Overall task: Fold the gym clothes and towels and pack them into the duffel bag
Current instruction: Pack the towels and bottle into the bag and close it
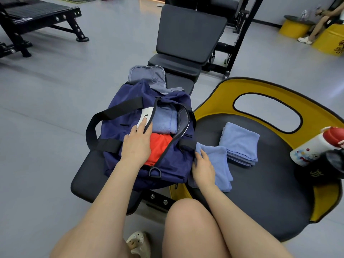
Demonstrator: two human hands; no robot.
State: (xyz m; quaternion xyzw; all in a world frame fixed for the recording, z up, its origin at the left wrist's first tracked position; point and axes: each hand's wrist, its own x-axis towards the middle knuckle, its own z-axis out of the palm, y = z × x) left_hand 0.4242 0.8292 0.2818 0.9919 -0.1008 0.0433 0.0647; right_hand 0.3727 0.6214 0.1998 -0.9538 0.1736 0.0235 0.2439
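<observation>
Navy nylon duffel bag (130, 127) is set open on the worktop (87, 170), held flat-fingered by the left hand (136, 144); at its 3 o'clock, a blue towel (216, 161) is gripped by the right hand (202, 168).

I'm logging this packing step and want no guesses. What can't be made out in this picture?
Head view only:
- White label on the navy fabric duffel bag: its print is covered by the left hand.
- Red garment inside: mostly under that hand and the bag's edge.
- White, red-capped bottle: cut off by the right edge.
- Right hand fingertips: tucked in a light-blue folded towel.
</observation>
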